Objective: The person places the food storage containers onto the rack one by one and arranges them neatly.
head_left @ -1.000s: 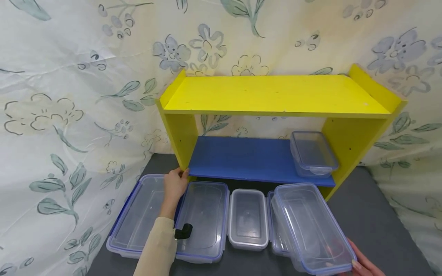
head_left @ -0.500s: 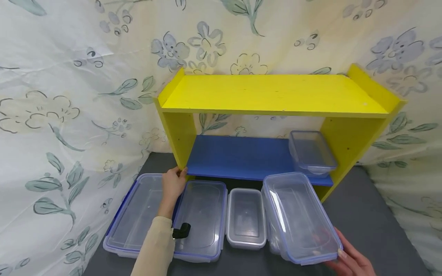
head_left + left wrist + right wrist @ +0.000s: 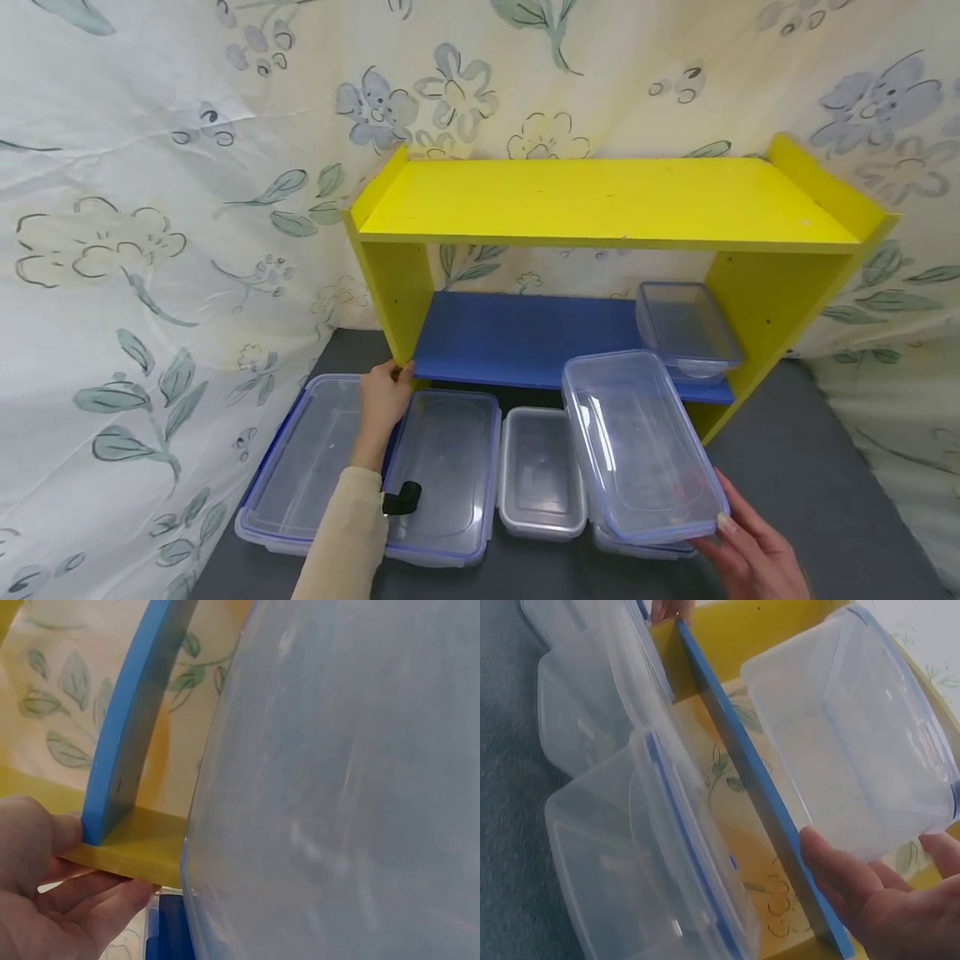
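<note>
With the fingers of my left hand [image 3: 381, 412], I grip the yellow side panel [image 3: 161, 840] of the shelf unit, at the end of its blue shelf [image 3: 135, 712]. My right hand [image 3: 757, 542] holds a clear lidded food container [image 3: 643, 446] by its near right corner. That container is raised and tilted, its far end in front of the blue shelf's edge. In the right wrist view, the fingers of my right hand [image 3: 892, 907] lie against the container's near end [image 3: 847, 742]. Another container [image 3: 647, 550] lies partly hidden under the held one.
A lidded container [image 3: 690, 329] stands at the right end of the blue shelf. On the dark tabletop [image 3: 795, 467], a large container [image 3: 315, 458], a medium one [image 3: 450, 458] and a small grey-rimmed one [image 3: 543, 475] lie side by side before the unit. Floral cloth [image 3: 187, 208] hangs behind.
My right hand has moved the held container left and forward, toward the blue shelf. The left hand keeps its grip on the side panel.
</note>
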{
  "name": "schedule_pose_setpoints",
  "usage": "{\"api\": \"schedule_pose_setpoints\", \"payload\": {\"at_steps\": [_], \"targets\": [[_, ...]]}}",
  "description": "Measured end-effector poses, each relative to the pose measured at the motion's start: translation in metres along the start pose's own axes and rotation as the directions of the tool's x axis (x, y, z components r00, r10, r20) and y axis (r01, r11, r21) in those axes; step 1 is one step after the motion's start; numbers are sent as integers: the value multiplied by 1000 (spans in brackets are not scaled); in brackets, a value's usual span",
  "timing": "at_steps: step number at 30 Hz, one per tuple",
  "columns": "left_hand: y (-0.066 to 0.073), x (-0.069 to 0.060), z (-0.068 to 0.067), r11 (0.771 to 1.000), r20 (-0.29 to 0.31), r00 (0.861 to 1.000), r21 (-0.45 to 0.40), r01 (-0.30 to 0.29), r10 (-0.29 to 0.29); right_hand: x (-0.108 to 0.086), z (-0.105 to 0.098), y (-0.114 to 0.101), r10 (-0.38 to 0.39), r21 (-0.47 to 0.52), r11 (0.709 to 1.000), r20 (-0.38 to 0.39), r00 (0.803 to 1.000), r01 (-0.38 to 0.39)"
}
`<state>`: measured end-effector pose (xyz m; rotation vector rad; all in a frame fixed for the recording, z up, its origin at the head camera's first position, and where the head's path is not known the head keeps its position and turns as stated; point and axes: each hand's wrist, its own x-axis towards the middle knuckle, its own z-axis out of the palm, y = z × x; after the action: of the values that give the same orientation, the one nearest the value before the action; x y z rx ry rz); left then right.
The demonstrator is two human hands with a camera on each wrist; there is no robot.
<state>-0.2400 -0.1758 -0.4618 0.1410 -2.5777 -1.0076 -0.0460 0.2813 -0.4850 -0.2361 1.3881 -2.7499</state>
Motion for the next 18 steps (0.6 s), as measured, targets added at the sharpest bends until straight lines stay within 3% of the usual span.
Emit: {"api": "schedule_pose_setpoints", "payload": {"at_steps": [2, 5, 13, 18], "targets": [[2, 0, 4, 1000, -8, 1000, -18, 1, -1, 3, 5, 0, 1, -61, 998, -79, 997, -6], [3, 0, 4, 1000, -19, 1000, -14, 1, -1, 8, 15, 3, 5, -74, 997, -151, 988, -16], [0, 2, 5, 1000, -2, 1000, -9, -11, 11, 20, 35, 7, -24, -154, 988, -270, 962, -18], [-2, 3, 6, 1000, -3, 1000, -24, 3, -3, 29, 46, 8, -44, -223, 974, -305, 951, -26]]}}
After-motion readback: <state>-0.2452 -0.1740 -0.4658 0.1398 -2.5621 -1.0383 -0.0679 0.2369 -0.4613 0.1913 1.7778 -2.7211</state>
